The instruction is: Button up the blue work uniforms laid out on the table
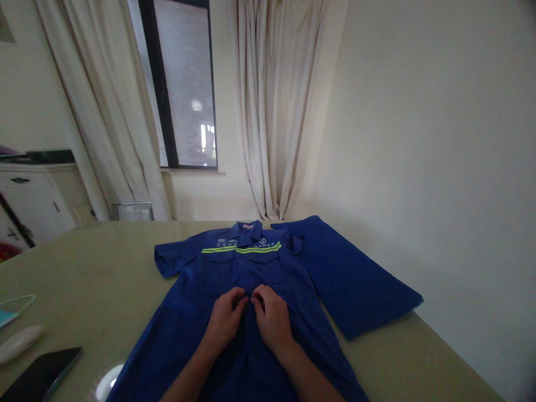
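A blue work shirt (pixel 218 273) with a yellow-green reflective stripe across the chest lies flat, front up, on a beige table (pixel 96 268). My left hand (pixel 226 318) and my right hand (pixel 272 315) rest side by side on the shirt's front placket, just below the chest pockets. Both have their fingers curled and pinched on the fabric at the centre seam, fingertips nearly touching. A second blue garment (pixel 352 285) lies folded flat to the right of the shirt, reaching the table's right edge.
A dark phone (pixel 42 374) lies at the table's near left, with a white oblong object (pixel 19 341) and a face mask (pixel 12 310) beyond it. A white cabinet (pixel 33 195), curtains (pixel 272 111) and a window (pixel 180 84) stand behind the table. A wall runs along the right.
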The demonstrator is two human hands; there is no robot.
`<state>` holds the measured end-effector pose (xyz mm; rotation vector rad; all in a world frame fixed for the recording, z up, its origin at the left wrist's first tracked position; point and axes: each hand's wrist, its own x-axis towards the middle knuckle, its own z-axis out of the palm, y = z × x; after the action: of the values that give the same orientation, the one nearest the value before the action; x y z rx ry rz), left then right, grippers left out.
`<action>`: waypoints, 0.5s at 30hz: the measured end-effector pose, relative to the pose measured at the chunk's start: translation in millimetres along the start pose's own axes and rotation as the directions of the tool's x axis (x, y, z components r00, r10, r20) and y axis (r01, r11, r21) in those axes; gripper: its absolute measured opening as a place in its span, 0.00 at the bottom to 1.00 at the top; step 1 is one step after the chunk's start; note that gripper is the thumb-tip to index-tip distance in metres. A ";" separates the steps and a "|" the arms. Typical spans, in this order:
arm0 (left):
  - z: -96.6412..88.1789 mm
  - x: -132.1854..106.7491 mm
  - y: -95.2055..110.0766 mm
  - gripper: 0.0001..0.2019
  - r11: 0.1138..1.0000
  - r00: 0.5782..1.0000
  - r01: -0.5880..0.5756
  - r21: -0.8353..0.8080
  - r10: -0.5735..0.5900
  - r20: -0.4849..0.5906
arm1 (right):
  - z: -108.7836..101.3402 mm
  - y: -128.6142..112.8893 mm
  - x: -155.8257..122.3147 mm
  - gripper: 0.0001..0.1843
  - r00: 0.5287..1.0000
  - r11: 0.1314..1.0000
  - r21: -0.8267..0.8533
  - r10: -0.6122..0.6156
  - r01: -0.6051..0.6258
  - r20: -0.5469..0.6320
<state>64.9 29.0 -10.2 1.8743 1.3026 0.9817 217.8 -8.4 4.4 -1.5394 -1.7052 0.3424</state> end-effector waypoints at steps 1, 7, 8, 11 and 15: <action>-0.2 0.3 0.5 0.10 1.000 1.000 0.007 -0.016 -0.007 -0.001 | 0.5 1.0 0.2 0.08 1.000 1.000 0.026 0.006 -0.006 -0.007; 5.1 -6.8 8.8 0.14 0.986 1.000 -0.029 0.163 0.028 0.005 | 3.9 7.8 6.4 0.06 0.988 0.955 0.254 0.145 -0.153 0.051; 6.0 -8.8 11.0 0.14 0.971 0.998 -0.059 0.231 0.057 0.016 | 4.4 9.2 8.2 0.06 0.987 0.946 0.280 0.152 -0.163 0.061; 6.3 -12.6 15.6 0.14 0.912 0.987 -0.161 0.378 0.156 0.042 | 5.3 13.5 13.6 0.05 0.980 0.920 0.337 0.177 -0.199 0.095; 3.9 -10.5 14.1 0.14 0.875 0.979 -0.203 0.439 0.199 0.055 | 4.5 15.2 16.0 0.06 0.975 0.911 0.348 0.196 -0.219 0.100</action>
<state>72.5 14.4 -2.8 2.3985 1.4377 0.8202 226.3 11.3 -2.7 -1.4471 -1.4285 0.7761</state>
